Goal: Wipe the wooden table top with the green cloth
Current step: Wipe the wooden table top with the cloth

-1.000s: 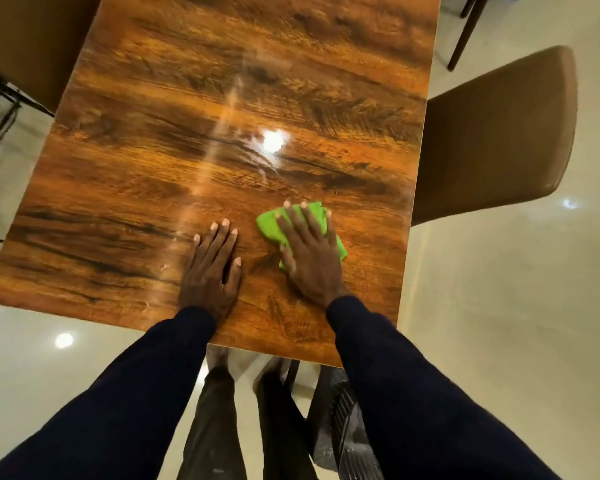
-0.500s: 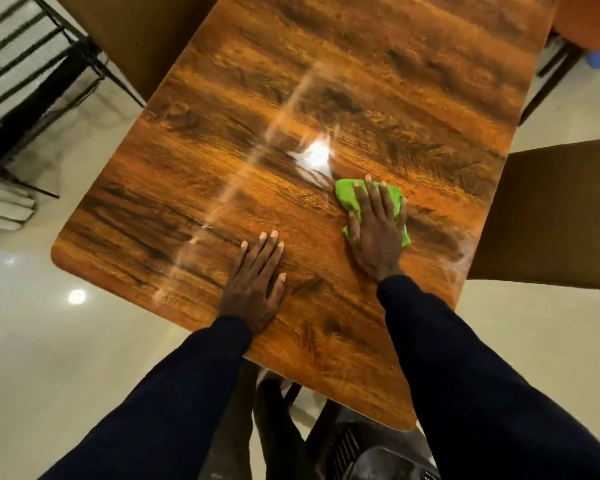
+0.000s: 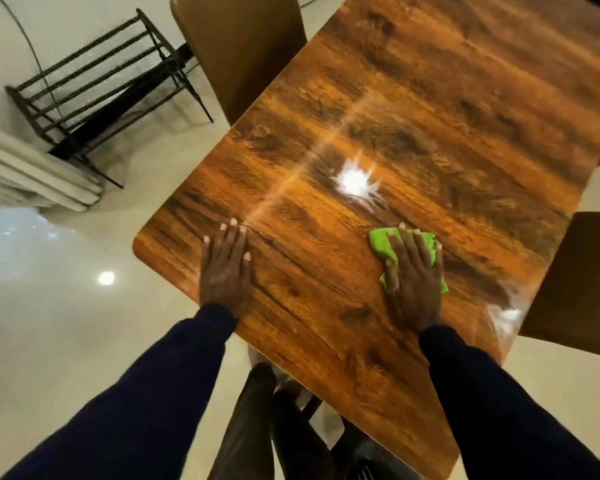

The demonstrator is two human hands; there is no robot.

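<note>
The glossy wooden table top (image 3: pixel 413 109) fills the middle and upper right of the head view, with a bright lamp reflection near its centre. My right hand (image 3: pixel 414 275) lies flat on the green cloth (image 3: pixel 381 245), fingers straight and spread, pressing it onto the wood. Only the cloth's edges show around the hand. My left hand (image 3: pixel 226 268) rests flat on the bare wood near the table's left corner, fingers straight, holding nothing.
A brown chair back (image 3: pixel 239 46) stands against the table's far left side, and another brown chair (image 3: pixel 575 282) at the right side. A black metal rack (image 3: pixel 94 88) stands on the pale floor at upper left. My legs show below the near table edge.
My right hand has pushed the green cloth away from my left hand, farther across the table. The left hand stays flat on the wood. The camera has swung, showing more floor on the left.
</note>
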